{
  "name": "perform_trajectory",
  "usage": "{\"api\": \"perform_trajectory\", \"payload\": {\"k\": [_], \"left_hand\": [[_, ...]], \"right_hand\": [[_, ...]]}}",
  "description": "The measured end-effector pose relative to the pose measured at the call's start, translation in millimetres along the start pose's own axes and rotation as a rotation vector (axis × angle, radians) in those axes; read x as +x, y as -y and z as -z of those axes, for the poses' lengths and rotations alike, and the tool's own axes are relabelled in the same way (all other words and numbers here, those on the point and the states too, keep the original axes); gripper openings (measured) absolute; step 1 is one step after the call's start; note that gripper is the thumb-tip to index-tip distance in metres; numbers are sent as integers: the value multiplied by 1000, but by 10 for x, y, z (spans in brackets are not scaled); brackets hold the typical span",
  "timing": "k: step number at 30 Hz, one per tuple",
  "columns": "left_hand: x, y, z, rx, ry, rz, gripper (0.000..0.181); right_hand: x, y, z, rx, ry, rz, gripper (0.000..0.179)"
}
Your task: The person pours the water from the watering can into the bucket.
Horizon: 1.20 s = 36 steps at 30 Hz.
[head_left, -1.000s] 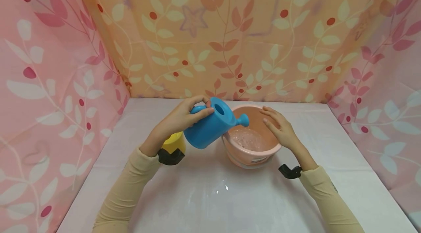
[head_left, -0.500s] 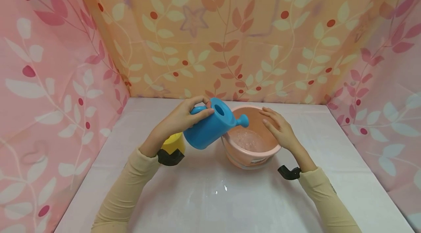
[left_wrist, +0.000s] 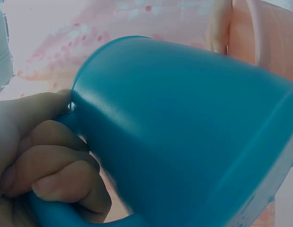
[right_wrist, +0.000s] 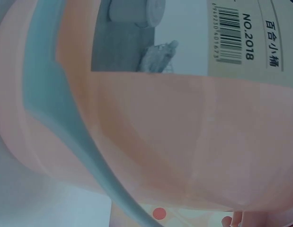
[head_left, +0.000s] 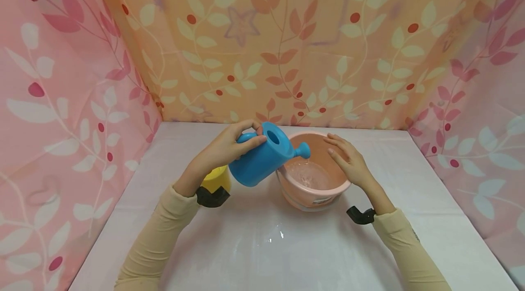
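Head: the left grip (head_left: 225, 147) tips the watering can (head_left: 258, 163) over the bucket (head_left: 299, 196), apparently mid-pour, the right grip (head_left: 349, 162) spread at its rim; left wrist: fingers (left_wrist: 73, 182) clasp the handle (left_wrist: 56, 213), emptying likely needing more tilt; right wrist: the bucket's label (right_wrist: 253, 38).

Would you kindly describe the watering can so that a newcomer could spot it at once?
On the white table, find the pink bucket. Just to its left, the person's left hand holds the watering can tilted, its spout over the bucket. Unlike the bucket and the partly hidden yellow container, it is bright blue.
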State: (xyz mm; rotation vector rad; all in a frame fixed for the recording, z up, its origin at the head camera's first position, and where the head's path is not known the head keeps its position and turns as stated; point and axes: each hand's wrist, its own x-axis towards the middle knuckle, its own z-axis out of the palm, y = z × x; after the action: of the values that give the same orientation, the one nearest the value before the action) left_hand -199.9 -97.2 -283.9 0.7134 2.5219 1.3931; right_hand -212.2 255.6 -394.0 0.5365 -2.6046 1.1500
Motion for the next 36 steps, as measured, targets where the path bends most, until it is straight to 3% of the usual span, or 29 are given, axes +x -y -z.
{"api": "perform_trajectory", "payload": {"k": [36], "left_hand": [[-7, 2, -1, -14, -5, -11, 23]], "right_hand": [[-2, -1, -8, -6, -4, -6, 40]]}}
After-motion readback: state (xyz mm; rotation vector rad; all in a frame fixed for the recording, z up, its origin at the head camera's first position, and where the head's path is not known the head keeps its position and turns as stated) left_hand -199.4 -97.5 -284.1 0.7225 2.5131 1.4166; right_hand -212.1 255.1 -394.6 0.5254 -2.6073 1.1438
